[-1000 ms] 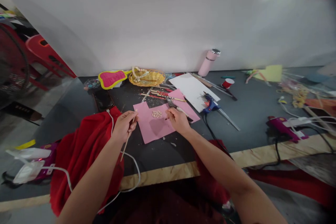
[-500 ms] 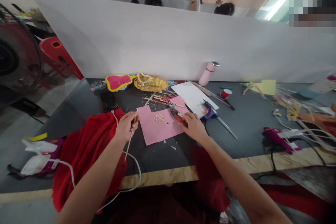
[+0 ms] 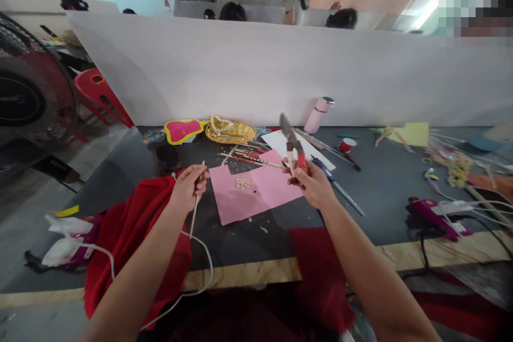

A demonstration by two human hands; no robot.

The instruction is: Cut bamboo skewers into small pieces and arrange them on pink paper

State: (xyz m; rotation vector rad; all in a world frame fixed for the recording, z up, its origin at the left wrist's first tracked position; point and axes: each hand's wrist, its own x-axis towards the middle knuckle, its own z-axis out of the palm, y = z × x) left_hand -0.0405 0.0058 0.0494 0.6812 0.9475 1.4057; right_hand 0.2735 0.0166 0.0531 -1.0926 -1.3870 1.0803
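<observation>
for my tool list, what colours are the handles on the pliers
The pliers have one red handle and one whitish handle, best seen in the head view.

The head camera looks forward and down, close over the dark table (image 3: 240,246), toward a white partition (image 3: 220,69)

From the lower edge of the view, the bare, sleeveless left forearm (image 3: 140,267) is angled toward 1 o'clock and the bare, sleeveless right forearm (image 3: 372,262) toward 11 o'clock. The bare left hand (image 3: 188,186) is held at 8 o'clock from the view's centre, its thumb and forefinger pinched together, the other fingers curled in. At 4 o'clock, the bare right hand (image 3: 316,186) is closed in a grip, its fingers bent.
</observation>
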